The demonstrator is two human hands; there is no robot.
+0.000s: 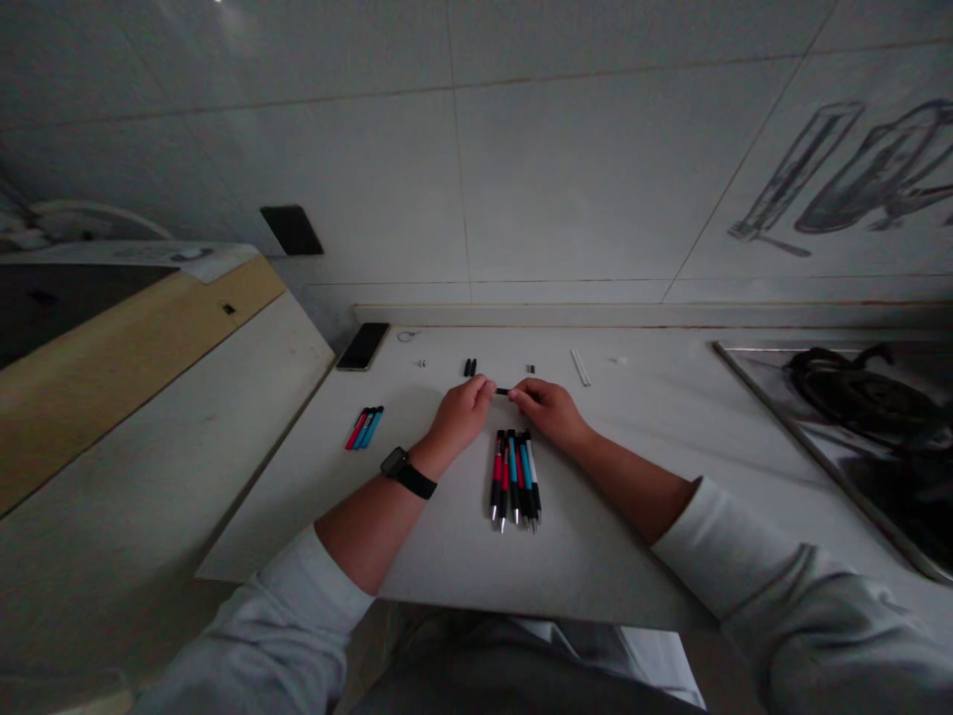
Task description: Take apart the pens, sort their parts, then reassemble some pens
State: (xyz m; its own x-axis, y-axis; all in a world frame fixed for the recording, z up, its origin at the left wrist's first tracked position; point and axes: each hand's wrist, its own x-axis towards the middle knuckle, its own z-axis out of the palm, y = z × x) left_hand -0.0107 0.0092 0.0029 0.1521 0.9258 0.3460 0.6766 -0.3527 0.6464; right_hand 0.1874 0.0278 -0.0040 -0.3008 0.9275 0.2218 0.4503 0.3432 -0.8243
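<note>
Between my two hands, over the middle of the white counter, is a short black pen part [502,391]. My left hand [466,409] pinches its left end, and my right hand [555,409] has the right end between closed fingers. Just below them lies a bunch of red, blue and white pens [513,477] with black grips and silver tips. Two black grip pieces [470,367] rest behind my left hand. Small dark pieces [530,368] and thin white refills [581,367] lie behind my right hand. Red and blue pen barrels [364,427] are grouped at the left.
A black phone [363,347] lies at the counter's back left, near tiny shiny pieces [422,363]. On the right is a metal-edged stove [800,432] with a dark burner. A pale panel [186,397] borders the left side, and a tiled wall [551,189] rises behind.
</note>
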